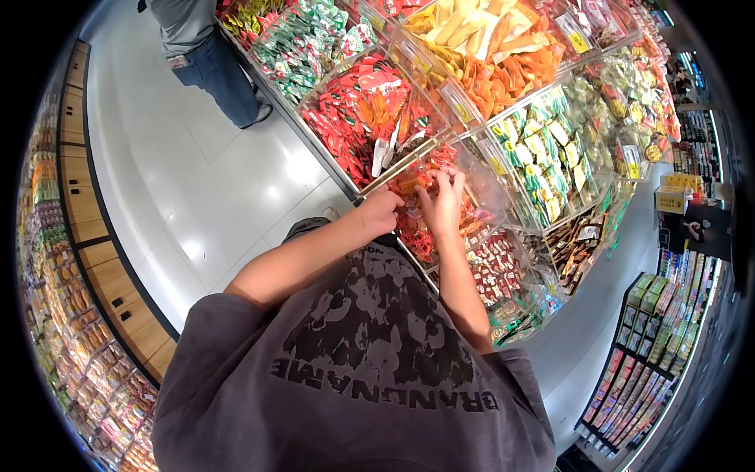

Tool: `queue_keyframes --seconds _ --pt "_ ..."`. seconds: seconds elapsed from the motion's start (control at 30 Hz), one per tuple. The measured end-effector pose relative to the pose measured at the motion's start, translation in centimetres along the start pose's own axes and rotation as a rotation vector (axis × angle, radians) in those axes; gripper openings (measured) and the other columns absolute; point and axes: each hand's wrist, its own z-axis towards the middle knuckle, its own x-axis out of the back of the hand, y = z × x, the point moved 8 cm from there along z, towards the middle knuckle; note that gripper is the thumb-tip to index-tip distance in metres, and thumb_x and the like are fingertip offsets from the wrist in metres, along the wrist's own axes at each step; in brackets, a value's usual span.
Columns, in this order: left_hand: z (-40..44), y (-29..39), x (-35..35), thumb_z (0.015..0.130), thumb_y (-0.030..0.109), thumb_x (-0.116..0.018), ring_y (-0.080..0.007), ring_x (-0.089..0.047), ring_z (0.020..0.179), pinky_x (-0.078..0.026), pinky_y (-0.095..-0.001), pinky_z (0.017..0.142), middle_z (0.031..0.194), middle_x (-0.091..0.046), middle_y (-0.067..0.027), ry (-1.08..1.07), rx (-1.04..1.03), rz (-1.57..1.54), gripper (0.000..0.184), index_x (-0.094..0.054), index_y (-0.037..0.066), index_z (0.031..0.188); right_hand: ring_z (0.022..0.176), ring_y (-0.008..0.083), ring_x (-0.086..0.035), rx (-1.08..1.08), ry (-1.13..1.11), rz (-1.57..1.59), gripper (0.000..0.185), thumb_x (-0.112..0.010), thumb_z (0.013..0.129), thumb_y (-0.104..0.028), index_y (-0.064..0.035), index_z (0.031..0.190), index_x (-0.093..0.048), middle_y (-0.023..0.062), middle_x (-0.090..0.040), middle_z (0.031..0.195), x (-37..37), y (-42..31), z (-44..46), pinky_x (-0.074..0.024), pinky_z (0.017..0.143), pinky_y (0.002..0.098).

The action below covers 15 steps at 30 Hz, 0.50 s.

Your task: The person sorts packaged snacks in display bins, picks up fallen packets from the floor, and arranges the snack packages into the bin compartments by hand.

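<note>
Both my hands are over a clear-walled bin of small red-wrapped packets (418,242). My left hand (381,211) is at the bin's near left edge, its fingers closed together; whatever they may hold is too small to name. To its right, my right hand (443,197) reaches down among the packets with its fingers bent and apart, and nothing can be made out in it. A bin of larger red packets (370,102) with white tongs (381,156) lying in it adjoins beyond the clear divider.
Bins of orange and yellow packets (491,51), green-and-white packets (543,153) and dark red sweets (495,267) surround the hands. Another person (212,75) stands at the upper left beside the display. Stocked shelves (79,338) line the far left; more racks (653,338) stand right.
</note>
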Motion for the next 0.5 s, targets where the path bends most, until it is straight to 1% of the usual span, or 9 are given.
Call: queue_keyframes --seconds 0.07,0.1,0.17,0.2,0.27,0.3,0.37,0.43,0.5 --pt "0.6 -0.2 -0.9 0.092 -0.009 -0.051 -0.0245 -0.061 0.111 -0.052 -0.0508 0.092 0.124 -0.062 -0.0087 -0.026 -0.064 -0.166 0.047 -0.051 0.015 0.133 0.106 0.0288 -0.060 0.004 0.017 -0.031 0.039 -0.083 0.075 -0.006 -0.0056 0.109 -0.064 0.0136 -0.050 0.121 0.5 0.2 0.0 -0.0536 0.085 0.0396" --pt "-0.1 1.1 -1.1 0.092 -0.009 -0.051 -0.0245 -0.061 0.111 -0.052 -0.0508 0.092 0.124 -0.062 -0.0087 -0.028 -0.074 -0.157 0.047 -0.051 0.015 0.133 0.106 0.0288 -0.060 0.011 0.026 -0.023 0.039 -0.083 0.075 -0.006 -0.0056 0.109 -0.064 0.0136 -0.050 0.121 0.0 -0.4 0.2 -0.0536 0.085 0.0396" --pt "-1.7 2.0 -2.8 0.095 -0.008 -0.044 -0.0265 -0.066 0.099 -0.056 -0.0465 0.085 0.114 -0.065 -0.0080 -0.004 -0.041 -0.175 0.041 -0.056 0.014 0.128 0.106 0.0292 -0.060 0.043 0.040 -0.015 0.038 -0.083 0.075 -0.006 -0.0062 0.108 -0.064 0.0136 -0.050 0.121 -0.1 -0.2 -0.1 -0.0532 0.085 0.0404" --pt "-1.2 2.0 -3.0 0.095 -0.008 -0.044 -0.0265 -0.066 0.099 -0.056 -0.0465 0.085 0.114 -0.065 -0.0080 -0.010 -0.043 -0.171 0.041 -0.056 0.014 0.128 0.106 0.0292 -0.060 0.046 0.047 -0.016 0.038 -0.083 0.075 -0.006 -0.0062 0.108 -0.064 0.0136 -0.050 0.121 0.1 -0.3 0.0 -0.0532 0.085 0.0404" --pt "0.5 0.4 -1.9 0.098 -0.001 -0.042 -0.0224 -0.065 0.084 -0.055 -0.0392 0.069 0.104 -0.067 -0.0067 0.089 0.056 -0.269 0.034 -0.060 0.015 0.123 0.104 0.0295 -0.059 0.116 0.079 -0.078 0.039 -0.084 0.074 -0.004 -0.0062 0.107 -0.063 0.0137 -0.049 0.119 0.4 -1.1 -0.3 -0.0539 0.080 0.0377" --pt "1.8 -0.1 -1.3 0.098 -0.001 -0.042 -0.0224 -0.065 0.084 -0.055 -0.0392 0.069 0.104 -0.067 -0.0067 0.084 0.053 -0.262 0.034 -0.060 0.015 0.123 0.104 0.0295 -0.059 0.117 0.087 -0.077 0.039 -0.084 0.074 -0.004 -0.0062 0.107 -0.063 0.0137 -0.049 0.119 0.4 -1.3 -0.2 -0.0539 0.080 0.0377" --pt "3.9 -1.4 1.0 0.101 0.001 -0.043 -0.0122 -0.055 0.070 -0.045 -0.0268 0.060 0.096 -0.063 -0.0003 0.198 0.076 -0.077 0.031 -0.060 0.018 0.121 0.113 0.0341 -0.055 0.088 0.076 -0.096 0.040 -0.085 0.073 -0.006 -0.0064 0.106 -0.063 0.0148 -0.049 0.119 0.3 -1.4 -0.2 -0.0503 0.091 0.0421" --pt "4.1 -1.6 1.2 0.101 0.002 -0.043 -0.0119 -0.055 0.069 -0.045 -0.0267 0.059 0.095 -0.063 -0.0001 0.222 0.079 -0.042 0.030 -0.060 0.018 0.120 0.115 0.0349 -0.055 0.065 0.068 -0.085 0.040 -0.085 0.073 -0.006 -0.0064 0.106 -0.063 0.0149 -0.049 0.119 0.3 -1.4 -0.2 -0.0488 0.094 0.0432" --pt "4.3 -1.6 1.0 0.102 0.003 -0.043 -0.0117 -0.054 0.069 -0.045 -0.0266 0.058 0.095 -0.062 0.0000 0.195 0.065 -0.084 0.028 -0.060 0.018 0.119 0.117 0.0356 -0.054 0.041 0.057 -0.079 0.040 -0.085 0.073 -0.006 -0.0065 0.106 -0.062 0.0150 -0.049 0.119 0.4 -1.4 -0.1 -0.0472 0.097 0.0442"
